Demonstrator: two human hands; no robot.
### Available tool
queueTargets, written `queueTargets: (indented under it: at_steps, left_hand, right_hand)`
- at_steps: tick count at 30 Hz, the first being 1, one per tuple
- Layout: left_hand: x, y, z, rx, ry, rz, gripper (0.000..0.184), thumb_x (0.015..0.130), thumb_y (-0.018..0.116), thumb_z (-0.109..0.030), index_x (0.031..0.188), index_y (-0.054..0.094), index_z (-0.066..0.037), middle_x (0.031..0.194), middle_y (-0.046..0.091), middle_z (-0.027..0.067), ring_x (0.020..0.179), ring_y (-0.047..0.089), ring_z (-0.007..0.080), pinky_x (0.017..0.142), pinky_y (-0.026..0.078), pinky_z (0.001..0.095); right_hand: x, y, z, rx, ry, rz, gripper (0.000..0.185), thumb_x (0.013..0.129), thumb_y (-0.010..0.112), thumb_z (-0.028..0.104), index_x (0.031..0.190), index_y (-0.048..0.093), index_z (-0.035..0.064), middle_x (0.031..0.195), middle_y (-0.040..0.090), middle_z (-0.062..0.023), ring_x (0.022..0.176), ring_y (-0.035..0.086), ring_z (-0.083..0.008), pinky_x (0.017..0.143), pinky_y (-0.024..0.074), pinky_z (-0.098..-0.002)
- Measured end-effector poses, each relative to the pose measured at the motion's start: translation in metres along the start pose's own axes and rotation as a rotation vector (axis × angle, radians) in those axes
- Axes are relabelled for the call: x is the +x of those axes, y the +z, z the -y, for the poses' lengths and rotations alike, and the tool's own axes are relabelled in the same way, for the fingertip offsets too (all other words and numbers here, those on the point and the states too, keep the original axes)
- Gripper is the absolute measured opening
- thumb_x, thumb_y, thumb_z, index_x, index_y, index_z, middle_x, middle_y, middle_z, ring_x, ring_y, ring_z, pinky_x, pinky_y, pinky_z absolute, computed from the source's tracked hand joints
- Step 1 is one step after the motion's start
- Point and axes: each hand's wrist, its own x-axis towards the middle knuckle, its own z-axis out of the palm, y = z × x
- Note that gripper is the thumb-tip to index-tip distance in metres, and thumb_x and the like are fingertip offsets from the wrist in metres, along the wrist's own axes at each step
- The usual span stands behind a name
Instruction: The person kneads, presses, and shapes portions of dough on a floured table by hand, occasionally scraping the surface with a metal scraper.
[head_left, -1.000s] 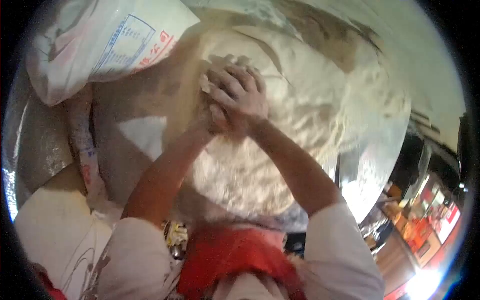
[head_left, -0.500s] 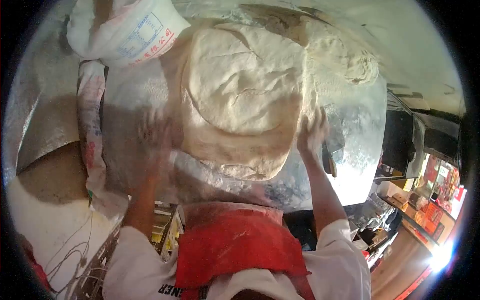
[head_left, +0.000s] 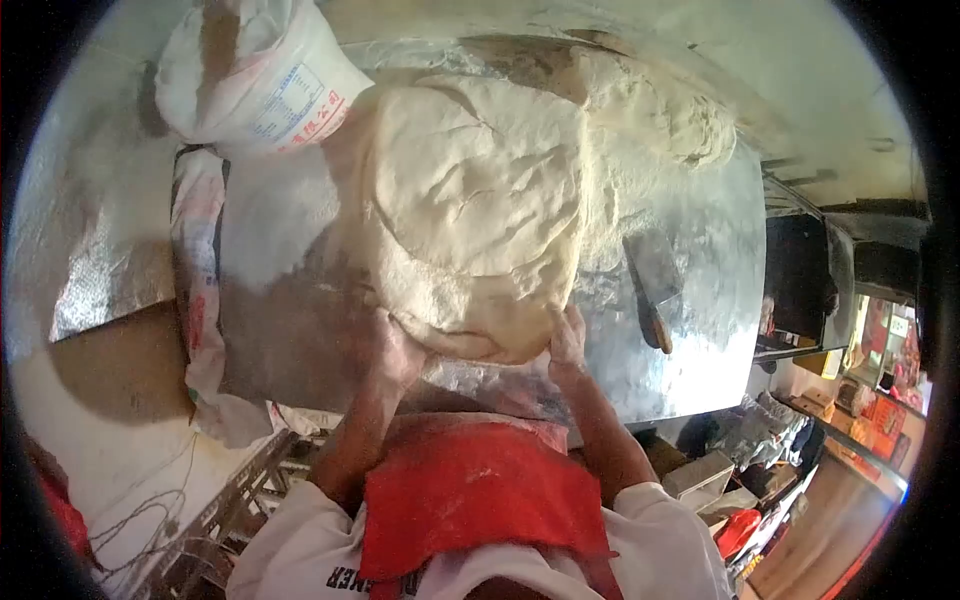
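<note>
A large pale slab of dough [head_left: 475,180] lies on the metal worktop, with a creased top layer over a wider layer toward me. My left hand [head_left: 399,352] grips the near left corner of the dough, some fingers hidden at its edge. At the near right corner my right hand [head_left: 567,345] is closed on the dough's edge, its fingertips partly hidden. To the right of the dough lies a dough scraper [head_left: 655,275] with a dark handle, apart from both hands.
A white flour sack [head_left: 285,85], open at the top, stands at the back left. More flour or rough dough [head_left: 675,125] is heaped at the back right. A folded sack [head_left: 205,290] covers the left edge of the metal worktop [head_left: 705,300].
Both hands have come toward me and inward, from the dough's sides to its near corners, and now hold it. The near layer looks shifted. The scraper, partly covered before, shows fully.
</note>
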Motion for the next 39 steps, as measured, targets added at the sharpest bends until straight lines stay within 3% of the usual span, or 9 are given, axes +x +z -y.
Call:
queueTargets:
  at_steps: [5,11,13,15,21,23,27,35,39]
  left_hand:
    - [0.013,-0.047,0.011,1.226,0.857,-0.001,0.091,0.091,0.067,-0.050,0.155,0.017,-0.009,0.152,0.034,0.0187,0.135,0.042,0.0381,0.112,0.039,0.0532]
    - [0.094,-0.001,-0.086,-0.117,0.128,0.339,0.058,0.099,0.056,-0.037,0.143,0.042,-0.002,0.136,0.051,0.0196,0.128,0.051,0.0337,0.115,0.038,0.0497]
    - [0.128,0.066,-0.133,-0.649,0.031,0.065,0.053,0.099,0.056,-0.033,0.140,0.043,-0.002,0.136,0.051,0.0193,0.128,0.051,0.0327,0.112,0.042,0.0483]
    - [0.163,0.094,-0.158,-0.688,-0.046,-0.113,0.050,0.099,0.057,-0.031,0.137,0.045,-0.001,0.136,0.052,0.0191,0.128,0.052,0.0322,0.110,0.044,0.0475]
    - [0.205,0.104,-0.154,-0.275,0.138,0.136,0.054,0.097,0.062,-0.030,0.138,0.043,-0.001,0.144,0.043,0.0196,0.128,0.050,0.0321,0.105,0.045,0.0454]
    - [0.215,0.095,-0.147,-0.317,0.060,0.107,0.059,0.098,0.060,-0.032,0.143,0.039,-0.001,0.140,0.049,0.0181,0.127,0.051,0.0308,0.106,0.044,0.0455]
    - [0.211,0.090,-0.148,-0.265,0.055,0.171,0.057,0.098,0.060,-0.033,0.143,0.040,-0.003,0.136,0.054,0.0160,0.128,0.051,0.0290,0.108,0.042,0.0453]
    - [0.189,0.078,-0.131,1.698,1.082,-0.206,0.067,0.083,0.067,-0.032,0.144,0.048,-0.015,0.148,0.045,0.0139,0.138,0.040,0.0353,0.111,0.031,0.0560]
    - [0.169,0.066,-0.115,1.643,0.908,-0.100,0.070,0.084,0.062,-0.041,0.147,0.046,-0.017,0.153,0.038,0.0120,0.142,0.032,0.0385,0.113,0.024,0.0594]
  right_hand:
    - [-0.010,0.006,0.066,0.242,0.066,0.283,0.038,0.090,0.059,0.011,0.125,0.056,-0.0014,0.114,0.064,-0.0119,0.104,0.063,-0.0216,0.088,0.0532,-0.0356]
    - [0.007,0.056,0.216,0.487,0.046,0.393,0.040,0.094,0.059,0.020,0.123,0.056,-0.0070,0.113,0.065,-0.0163,0.108,0.063,-0.0321,0.095,0.0531,-0.0370]
    - [0.027,0.070,0.242,-0.675,-0.779,0.210,0.043,0.099,0.056,0.030,0.118,0.058,-0.0087,0.105,0.068,-0.0178,0.095,0.067,-0.0299,0.087,0.0571,-0.0372]
    - [0.112,0.053,0.226,0.711,0.157,0.462,0.040,0.101,0.055,0.030,0.115,0.061,-0.0061,0.098,0.069,-0.0166,0.084,0.067,-0.0248,0.079,0.0585,-0.0350]
    - [0.110,0.086,0.240,-0.094,-0.363,0.184,0.034,0.096,0.065,0.029,0.118,0.064,0.0028,0.106,0.068,-0.0133,0.095,0.065,-0.0241,0.086,0.0532,-0.0348]
    - [0.114,0.101,0.234,-0.769,-0.997,-0.139,0.037,0.095,0.067,0.028,0.125,0.061,0.0073,0.124,0.062,-0.0150,0.118,0.057,-0.0279,0.099,0.0472,-0.0404]
    - [0.137,0.120,0.199,-1.380,-1.262,-0.132,0.070,0.092,0.059,0.054,0.151,0.040,0.0211,0.158,0.029,-0.0156,0.145,0.029,-0.0355,0.114,0.0246,-0.0586]
    - [0.121,0.107,0.178,-1.460,-1.055,-0.002,0.079,0.085,0.068,0.043,0.153,0.034,0.0216,0.159,0.027,-0.0118,0.145,0.028,-0.0345,0.117,0.0229,-0.0556]
    - [0.103,0.092,0.157,-1.394,-1.068,0.049,0.076,0.084,0.068,0.042,0.150,0.039,0.0183,0.155,0.034,-0.0128,0.143,0.032,-0.0350,0.115,0.0248,-0.0556]
